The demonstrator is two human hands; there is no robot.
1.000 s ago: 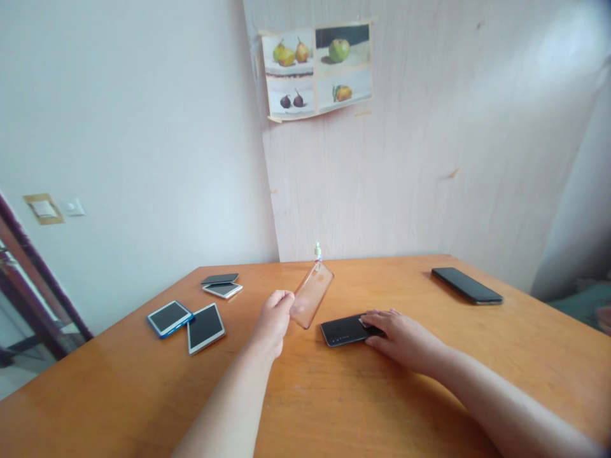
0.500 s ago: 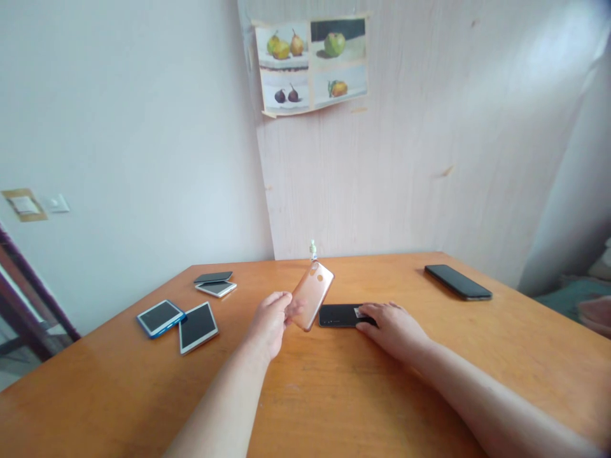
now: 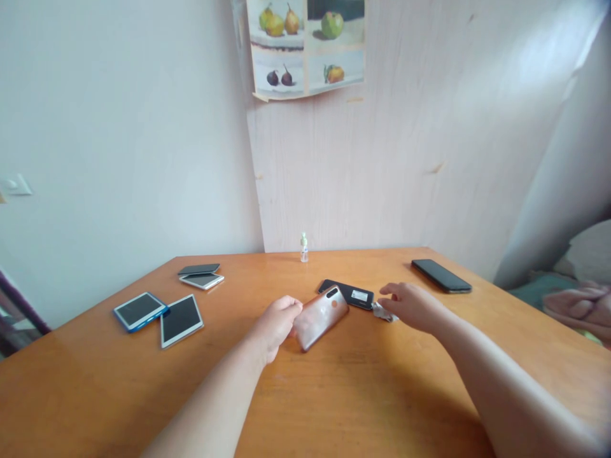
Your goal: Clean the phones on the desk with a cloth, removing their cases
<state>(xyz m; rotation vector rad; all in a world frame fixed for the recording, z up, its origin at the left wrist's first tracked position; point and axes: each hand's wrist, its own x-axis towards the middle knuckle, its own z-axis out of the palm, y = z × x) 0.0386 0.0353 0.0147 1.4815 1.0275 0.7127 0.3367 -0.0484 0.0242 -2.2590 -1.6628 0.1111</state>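
Note:
My left hand (image 3: 281, 324) is closed on the lower end of a translucent pinkish phone case (image 3: 324, 316), which has a camera cutout and a round hole. The case is tilted above the table and covers part of a black phone (image 3: 351, 294). That phone lies back side up, with a white label showing. Just right of the phone, my right hand (image 3: 413, 305) hovers with its fingers apart, over a small crumpled white piece (image 3: 384, 312) that looks like tissue or wrapping. Its fingertips are at or just above that piece.
On the wooden table (image 3: 286, 407), a blue-edged device (image 3: 139, 312), a white tablet-like device (image 3: 181, 320) and two stacked phones (image 3: 201, 280) lie at left. A small bottle (image 3: 304, 248) stands at the back. Another dark phone (image 3: 440, 275) rests at right. A person's hands (image 3: 580, 312) show at far right.
My right hand has come off the black phone and moved right, baring its label and the crumpled white piece. The phone now lies at a different angle. The case has tilted lower.

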